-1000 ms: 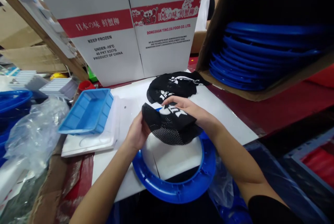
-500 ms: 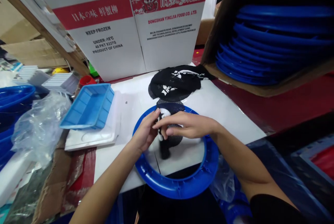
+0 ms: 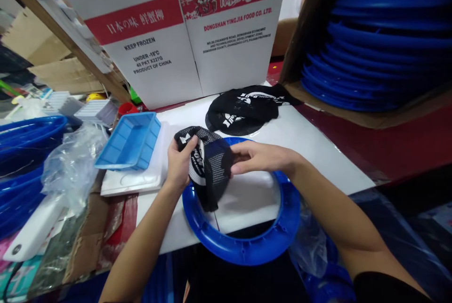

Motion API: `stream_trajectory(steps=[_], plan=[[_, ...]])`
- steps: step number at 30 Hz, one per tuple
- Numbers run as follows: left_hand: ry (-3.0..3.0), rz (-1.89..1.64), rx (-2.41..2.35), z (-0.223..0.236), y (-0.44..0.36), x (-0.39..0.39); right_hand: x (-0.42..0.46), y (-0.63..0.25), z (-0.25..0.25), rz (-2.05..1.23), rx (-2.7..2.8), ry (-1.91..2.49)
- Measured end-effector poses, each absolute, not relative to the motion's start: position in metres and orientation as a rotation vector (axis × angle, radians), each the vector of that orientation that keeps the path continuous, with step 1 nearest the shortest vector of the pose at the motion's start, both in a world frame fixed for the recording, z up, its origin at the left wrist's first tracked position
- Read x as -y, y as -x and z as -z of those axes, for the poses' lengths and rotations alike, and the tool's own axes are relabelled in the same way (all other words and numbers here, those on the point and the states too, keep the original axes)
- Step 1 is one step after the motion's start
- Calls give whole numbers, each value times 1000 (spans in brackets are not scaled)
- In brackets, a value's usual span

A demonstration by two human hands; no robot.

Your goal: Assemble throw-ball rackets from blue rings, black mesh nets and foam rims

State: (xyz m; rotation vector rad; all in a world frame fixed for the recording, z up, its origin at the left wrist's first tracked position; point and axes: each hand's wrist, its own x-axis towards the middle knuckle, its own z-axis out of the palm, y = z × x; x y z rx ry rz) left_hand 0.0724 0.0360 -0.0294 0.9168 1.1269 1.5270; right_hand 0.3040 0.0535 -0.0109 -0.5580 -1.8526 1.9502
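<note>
My left hand [image 3: 179, 164] grips a black mesh cloth [image 3: 218, 166] with white lettering, its thumb lying over the print. At the cloth's right edge, my right hand [image 3: 259, 158] pinches the mesh between thumb and fingers. The cloth hangs bunched over the left part of a blue plastic ring [image 3: 243, 252], which lies at the near edge of the white work surface [image 3: 318, 161]. Behind the ring, more black printed mesh cloths [image 3: 243, 114] lie flat, overlapping each other.
A light-blue tray [image 3: 129, 145] rests on a white slab at the left. White cartons [image 3: 233, 65] stand at the back. At the right, an open cardboard box [image 3: 353, 121] holds a stack of blue rings [image 3: 374, 58]. Clear plastic bags [image 3: 72, 171] and blue rings lie far left.
The black mesh cloth, low and bunched inside the ring half a second ago, is now raised to the left and spread between both hands. The view has shifted slightly.
</note>
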Motion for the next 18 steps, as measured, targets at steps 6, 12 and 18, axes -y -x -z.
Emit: stream_trajectory(steps=[6,12,18], plan=[[-1071,-1397,-1206,36,-66,-44,-68,-315,8,-1558,2041,939],[-497,-1301,-976,28,-72,-43,-72,-307,21,-1276,2464,956],[-730,-1431,-957,27,-71,-42,-75,-316,15,-1249,2290,861]])
